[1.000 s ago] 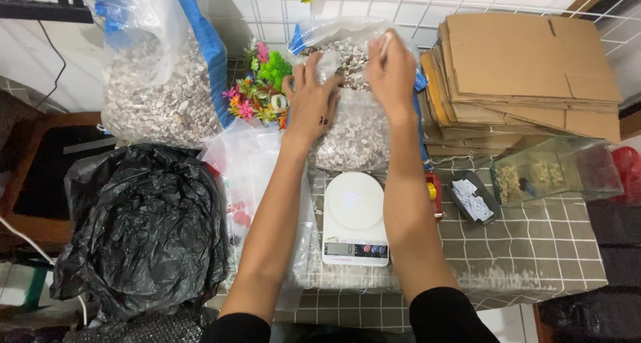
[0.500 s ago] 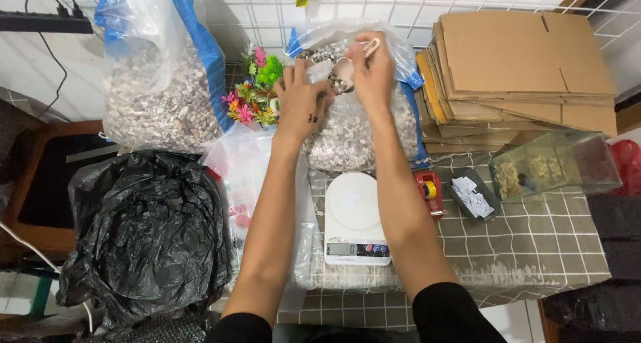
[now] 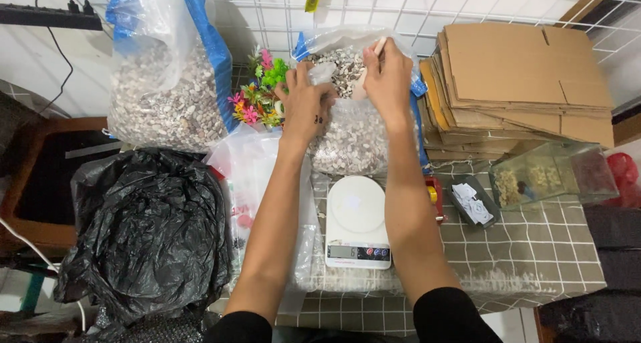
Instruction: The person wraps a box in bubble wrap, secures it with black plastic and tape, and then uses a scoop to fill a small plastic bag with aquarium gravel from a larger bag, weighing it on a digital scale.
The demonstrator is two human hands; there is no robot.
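Both of our hands are up at the mouth of a clear plastic bag of pebbles (image 3: pixel 347 136) at the far side of the counter (image 3: pixel 534 249). Our left hand (image 3: pixel 306 106) is curled shut on the bag's near-left rim, pinching the plastic and a small clear bag (image 3: pixel 323 73) against it. Our right hand (image 3: pixel 387 76) is closed around a pale scoop (image 3: pixel 368 66), whose handle pokes up past the fingers while its bowl sits among the pebbles; how much it carries we cannot tell.

Nearest to us, below the hands and between our forearms, a white kitchen scale (image 3: pixel 357 221) rests on the counter with its round plate bare. Left of our left forearm lies a heap of clear bags (image 3: pixel 250 176), and further left a crumpled black bin bag (image 3: pixel 147 229). Right of our right forearm sit a small dark tray of white slips (image 3: pixel 473 201) and, beyond it, a glass tank (image 3: pixel 554 176).

Level with the hands, bright plastic flowers (image 3: pixel 257 96) stand just left of our left hand, and a second, larger sack of pebbles (image 3: pixel 170 89) with blue trim is further left. A stack of flattened cardboard (image 3: pixel 521 83) lies right of our right hand. Behind everything is a white wire grid (image 3: pixel 467 3).
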